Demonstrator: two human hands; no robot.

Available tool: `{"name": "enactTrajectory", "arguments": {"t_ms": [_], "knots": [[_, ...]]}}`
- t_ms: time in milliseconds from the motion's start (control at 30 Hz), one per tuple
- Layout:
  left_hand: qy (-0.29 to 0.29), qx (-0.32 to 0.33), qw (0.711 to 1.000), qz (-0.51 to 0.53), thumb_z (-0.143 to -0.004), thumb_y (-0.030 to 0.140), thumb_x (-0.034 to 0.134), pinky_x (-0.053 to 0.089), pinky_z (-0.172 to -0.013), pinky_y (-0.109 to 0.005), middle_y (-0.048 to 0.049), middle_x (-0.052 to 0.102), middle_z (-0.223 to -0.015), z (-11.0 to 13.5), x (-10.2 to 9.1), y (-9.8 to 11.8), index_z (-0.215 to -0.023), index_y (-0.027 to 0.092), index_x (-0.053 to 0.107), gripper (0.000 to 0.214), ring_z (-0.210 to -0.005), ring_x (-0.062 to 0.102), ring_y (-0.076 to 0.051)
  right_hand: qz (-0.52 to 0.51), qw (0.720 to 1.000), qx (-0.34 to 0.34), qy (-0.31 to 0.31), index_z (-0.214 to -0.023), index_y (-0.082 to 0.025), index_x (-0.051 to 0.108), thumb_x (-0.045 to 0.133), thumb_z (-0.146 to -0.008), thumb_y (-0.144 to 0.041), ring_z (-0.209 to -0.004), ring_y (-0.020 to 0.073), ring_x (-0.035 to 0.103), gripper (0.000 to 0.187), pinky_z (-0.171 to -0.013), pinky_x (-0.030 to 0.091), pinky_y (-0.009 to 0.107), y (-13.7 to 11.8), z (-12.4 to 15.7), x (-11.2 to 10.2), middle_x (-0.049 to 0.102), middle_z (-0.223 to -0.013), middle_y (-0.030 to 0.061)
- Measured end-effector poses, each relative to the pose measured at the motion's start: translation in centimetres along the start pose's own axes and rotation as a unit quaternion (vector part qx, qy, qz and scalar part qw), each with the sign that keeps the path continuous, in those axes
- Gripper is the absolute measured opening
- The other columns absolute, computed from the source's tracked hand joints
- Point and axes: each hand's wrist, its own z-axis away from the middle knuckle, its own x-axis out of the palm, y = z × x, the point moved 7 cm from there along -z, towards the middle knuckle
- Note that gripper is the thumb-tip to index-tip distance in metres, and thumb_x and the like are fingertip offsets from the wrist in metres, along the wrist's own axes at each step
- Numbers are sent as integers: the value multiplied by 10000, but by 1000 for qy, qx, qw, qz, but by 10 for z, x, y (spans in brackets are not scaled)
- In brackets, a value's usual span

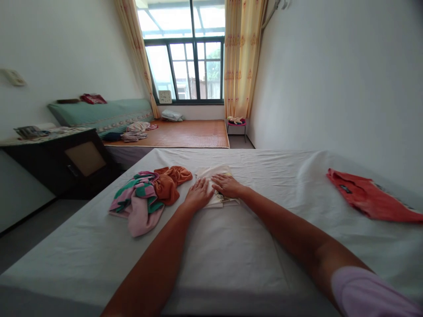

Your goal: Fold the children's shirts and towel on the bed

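Note:
A folded white garment with a yellow and black print lies flat on the white-sheeted table or bed in front of me. My left hand rests flat on its left side, fingers stretched out. On its upper middle lies my right hand, palm down and fingers extended, covering part of the print. Neither hand grips anything. Just left of my left hand is a rumpled heap: an orange-brown garment and a pink and green one.
A folded red garment lies at the right edge near the wall. Beyond the white sheet stands a bed with a brown mat and some clothes. A dark cabinet is on the left, a small pink stool by the curtain.

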Motion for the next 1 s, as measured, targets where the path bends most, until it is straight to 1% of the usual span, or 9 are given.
{"name": "enactTrajectory", "arguments": {"t_ms": [167,267,333,400,567,667,800,900,1000], "knots": [[-17,-21,999,-20,-927,578,209,184,-1145,-426,-121,173,-1569,0,2,-5,-1489,138,242,714,-1448,126,-261,0,996,92,-8,-1445,-235,388,215,-957,-562,-1422,215,226,612,-1155,138,378,33,-9,5,329,-1521,28],[-18,-26,999,-20,-926,579,203,176,-1149,-422,-118,168,-1570,1,0,-4,-1493,134,234,721,-1449,117,-261,-16,985,167,-31,-1456,-212,362,202,-964,-539,-1421,216,227,612,-1142,172,390,54,-11,1,300,-1534,39],[-21,-25,999,-17,-925,581,201,172,-1151,-424,-121,161,-1571,2,0,-4,-1495,128,228,729,-1449,116,-262,-13,980,197,-32,-1456,-190,358,215,-963,-530,-1420,236,226,616,-1131,185,430,56,-8,-3,297,-1534,64],[-20,-22,999,-13,-926,579,202,171,-1152,-429,-120,154,-1573,2,1,-5,-1496,128,229,727,-1448,118,-266,11,983,182,3,-1436,-185,391,246,-964,-503,-1420,250,219,587,-1128,168,466,44,-4,-9,324,-1521,83],[-19,-18,1000,-11,-954,474,182,173,-1154,-412,-105,178,-1571,1,2,-8,-1488,130,258,640,-1442,151,-260,7,996,29,83,-1358,-270,498,298,-975,-390,-1379,210,316,448,-1135,174,443,-7,15,-5,450,-1450,33],[-13,-22,1000,-13,-957,449,190,172,-1156,-401,-99,192,-1569,0,1,-8,-1483,139,271,616,-1442,156,-250,-50,989,45,133,-1286,-229,567,375,-946,-311,-1327,205,394,399,-1117,248,405,2,24,-4,504,-1403,58],[-12,-27,1000,-3,-953,471,193,185,-1151,-410,-89,192,-1570,-1,2,-10,-1484,159,272,621,-1443,154,-252,-134,948,187,219,-1241,-123,565,537,-834,-239,-1262,267,462,424,-1076,315,429,45,36,-11,559,-1315,162],[-2,-24,1000,1,-947,493,203,187,-1152,-404,-92,208,-1565,-3,3,-12,-1482,154,282,638,-1439,168,-259,-275,906,251,203,-1245,-180,532,637,-760,-253,-1138,253,563,502,-980,429,394,60,44,-6,618,-1224,117],[6,-16,1000,6,-946,495,221,196,-1150,-409,-112,238,-1554,-4,3,-12,-1472,129,304,646,-1434,182,-271,-454,815,305,194,-1306,-171,448,701,-710,-250,-1090,223,599,652,-858,511,311,61,55,-2,554,-1309,127]]}}
